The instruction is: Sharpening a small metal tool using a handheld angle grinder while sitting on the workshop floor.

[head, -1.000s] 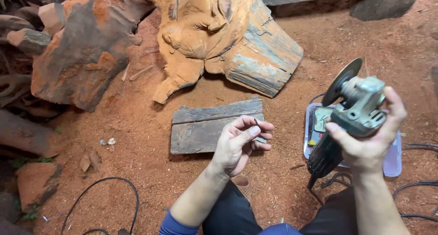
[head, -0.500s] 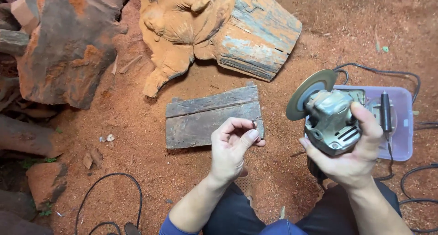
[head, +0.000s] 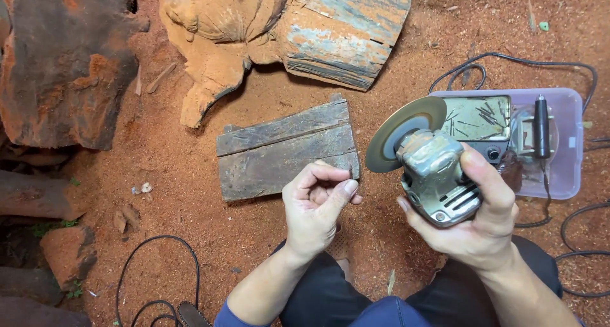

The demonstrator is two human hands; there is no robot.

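from the head camera, i am gripping the grey angle grinder in my right hand, fingers wrapped around its body, with its round disc tilting up and to the left. my left hand is curling loosely, thumb pressing against the fingertips, pinching something too small to tell. just beyond it a weathered wooden plank is lying on the red sawdust. a clear plastic box is sitting right behind the grinder, and a carved wood block is lying farther up.
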